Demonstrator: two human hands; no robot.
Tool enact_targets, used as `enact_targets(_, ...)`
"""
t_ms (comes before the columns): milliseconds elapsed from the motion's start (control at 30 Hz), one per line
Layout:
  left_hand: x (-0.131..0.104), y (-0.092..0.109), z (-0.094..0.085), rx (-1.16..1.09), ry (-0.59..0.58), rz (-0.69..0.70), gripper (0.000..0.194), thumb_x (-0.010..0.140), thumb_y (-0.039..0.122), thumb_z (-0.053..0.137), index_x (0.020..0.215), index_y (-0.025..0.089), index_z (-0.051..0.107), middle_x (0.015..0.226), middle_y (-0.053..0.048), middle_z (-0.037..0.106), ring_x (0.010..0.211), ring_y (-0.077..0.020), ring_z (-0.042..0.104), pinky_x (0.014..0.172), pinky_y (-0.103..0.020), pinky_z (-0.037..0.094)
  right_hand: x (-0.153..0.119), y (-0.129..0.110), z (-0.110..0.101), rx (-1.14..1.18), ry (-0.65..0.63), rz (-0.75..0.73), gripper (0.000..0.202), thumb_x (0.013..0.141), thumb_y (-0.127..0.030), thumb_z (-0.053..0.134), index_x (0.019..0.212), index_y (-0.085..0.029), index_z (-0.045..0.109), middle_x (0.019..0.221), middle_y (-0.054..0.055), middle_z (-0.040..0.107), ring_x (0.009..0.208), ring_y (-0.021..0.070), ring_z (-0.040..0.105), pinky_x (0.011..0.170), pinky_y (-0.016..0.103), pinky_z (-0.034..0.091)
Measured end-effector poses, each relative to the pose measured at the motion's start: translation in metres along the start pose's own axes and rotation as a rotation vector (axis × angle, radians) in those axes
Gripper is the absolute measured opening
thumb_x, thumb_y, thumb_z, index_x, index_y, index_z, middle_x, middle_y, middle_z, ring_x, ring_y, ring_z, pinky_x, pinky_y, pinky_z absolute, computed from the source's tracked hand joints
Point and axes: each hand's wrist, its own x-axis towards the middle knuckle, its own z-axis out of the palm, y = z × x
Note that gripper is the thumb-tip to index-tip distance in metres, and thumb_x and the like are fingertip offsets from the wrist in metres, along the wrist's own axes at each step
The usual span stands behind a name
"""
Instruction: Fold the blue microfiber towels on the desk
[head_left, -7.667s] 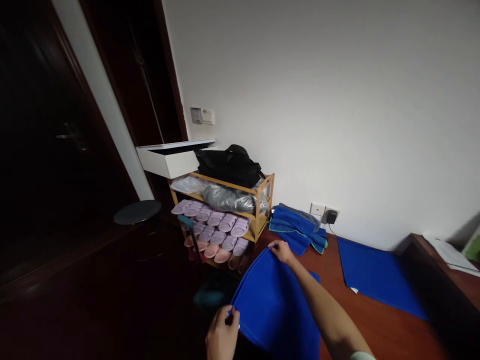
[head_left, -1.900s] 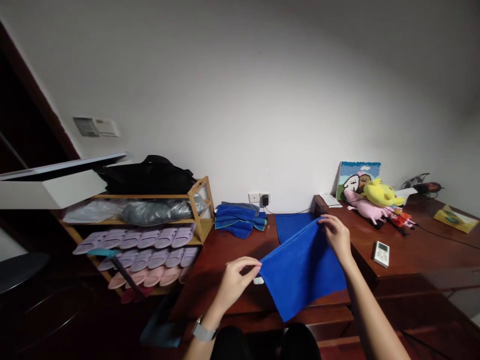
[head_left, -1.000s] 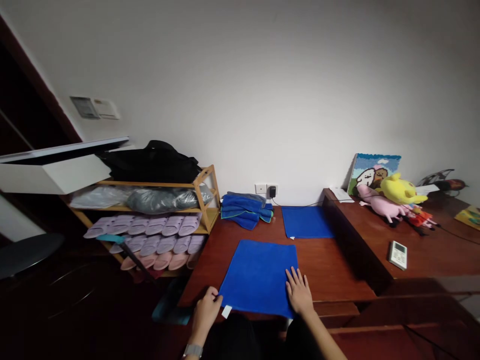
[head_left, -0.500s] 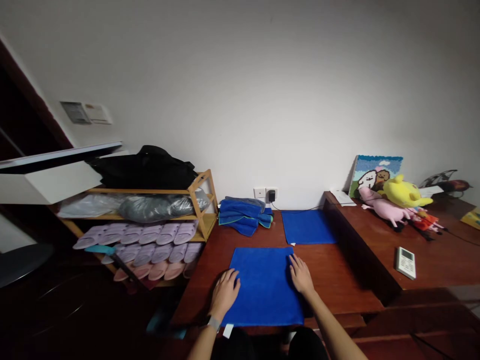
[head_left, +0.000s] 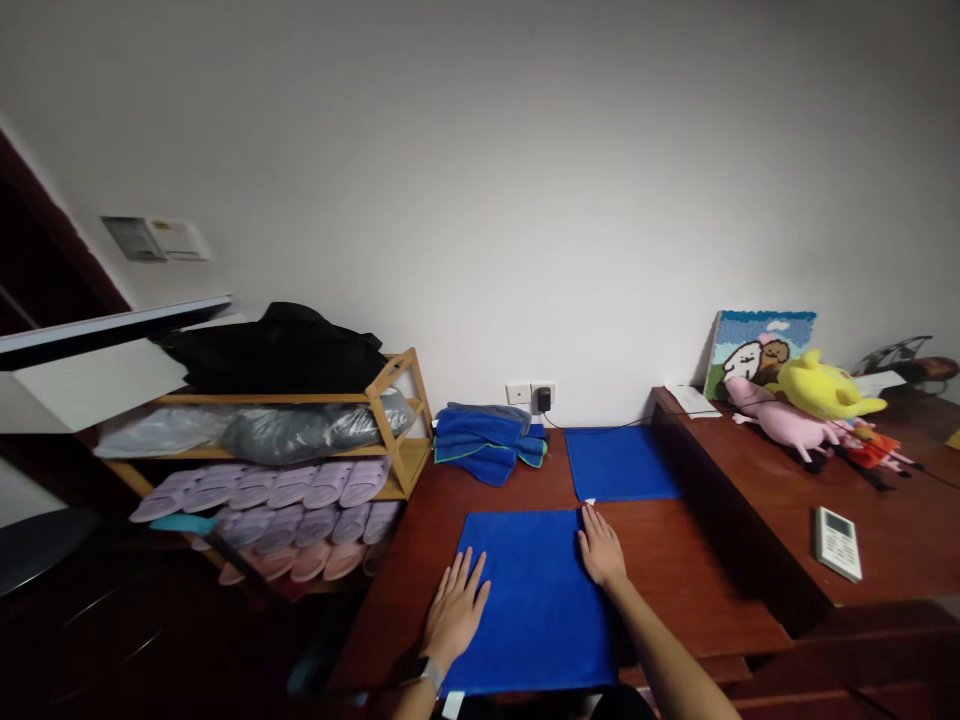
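Plainly, in the head view, the blue cloth (head_left: 536, 610) should handle light, soft and limp, not fragile, and is probably best pinched at its corners. Left hand (head_left: 456, 608) and right hand (head_left: 602, 548) lie flat along its opposite side edges, fingers extended, gripping nothing. It's spread nearly smooth on the reddish-brown table (head_left: 675, 560), plain and squarish, a white tag (head_left: 452, 706) at its near-left corner.
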Motion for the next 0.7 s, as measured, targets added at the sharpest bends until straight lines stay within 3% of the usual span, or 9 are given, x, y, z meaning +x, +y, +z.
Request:
enact_targets(133,0.007,-0.001,-0.002,0.033,0.035,0.022,0.06,0.104,0.055,0.031,0.158,0.029,0.035,0.168,-0.007,0.031,0.155,-0.0265,0.029,0.126,-0.052,0.025,0.004,-0.002,0.0,-0.01,-0.038,0.002,0.063,0.104,-0.044,0.02,0.163,-0.022,0.022,0.17,0.0,0.02,0.157,0.0211,0.014,0.127,0.042,0.012)
enact_targets(233,0.026,0.018,-0.003,0.035,0.144,0.076,0.058,0.106,0.05,0.029,0.159,0.026,0.035,0.167,-0.008,0.034,0.154,-0.0258,0.031,0.126,-0.051,0.026,0.005,-0.003,0.003,-0.029,-0.05,0.012,0.065,0.104,-0.045,0.019,0.164,-0.019,0.019,0.17,-0.001,0.016,0.158,0.0193,0.011,0.128,0.04,0.009)
enact_targets(300,0.045,0.048,0.0,0.013,0.164,0.168,0.057,0.107,0.048,0.028,0.159,0.027,0.033,0.166,-0.006,0.036,0.154,-0.0241,0.032,0.126,-0.049,0.028,0.006,-0.004,0.004,-0.043,-0.058,0.018,0.066,0.103,-0.044,0.017,0.164,-0.018,0.017,0.171,-0.001,0.014,0.158,0.0178,0.009,0.128,0.038,0.006)
enact_targets(400,0.075,0.107,0.011,-0.03,0.088,0.325,0.058,0.107,0.05,0.027,0.16,0.028,0.032,0.166,-0.005,0.038,0.153,-0.0223,0.033,0.126,-0.046,0.028,0.006,-0.004,0.004,-0.06,-0.062,0.02,0.065,0.103,-0.043,0.017,0.164,-0.018,0.017,0.171,-0.002,0.013,0.158,0.0173,0.008,0.128,0.037,0.004)
enact_targets(467,0.09,0.14,0.023,-0.053,0.023,0.371,0.059,0.107,0.052,0.024,0.159,0.027,0.034,0.166,-0.005,0.038,0.154,-0.0227,0.032,0.127,-0.047,0.026,0.006,-0.003,0.004,-0.074,-0.061,0.015,0.065,0.103,-0.041,0.018,0.164,-0.018,0.018,0.17,-0.002,0.014,0.158,0.0177,0.008,0.127,0.037,0.004)
enact_targets(533,0.099,0.161,0.033,-0.068,-0.022,0.374,0.06,0.106,0.053,0.022,0.158,0.026,0.036,0.165,-0.007,0.038,0.154,-0.0239,0.031,0.127,-0.048,0.025,0.006,-0.002,0.004,-0.089,-0.061,0.005,0.064,0.102,-0.039,0.019,0.163,-0.019,0.02,0.17,-0.002,0.014,0.158,0.0176,0.008,0.127,0.037,0.005)
enact_targets(600,0.102,0.165,0.04,-0.076,-0.04,0.372,0.061,0.106,0.055,0.021,0.159,0.027,0.036,0.166,-0.007,0.037,0.154,-0.0246,0.03,0.126,-0.049,0.025,0.007,-0.001,0.004,-0.097,-0.057,-0.001,0.064,0.102,-0.037,0.019,0.163,-0.019,0.02,0.17,-0.002,0.015,0.158,0.0175,0.008,0.127,0.037,0.005)
enact_targets(700,0.1,0.147,0.042,-0.074,-0.033,0.369,0.059,0.106,0.056,0.023,0.159,0.033,0.032,0.168,-0.005,0.034,0.155,-0.0246,0.029,0.126,-0.05,0.023,0.007,-0.002,0.004,-0.093,-0.053,0.007,0.064,0.103,-0.039,0.017,0.163,-0.018,0.02,0.17,-0.001,0.016,0.158,0.0179,0.009,0.127,0.037,0.006)
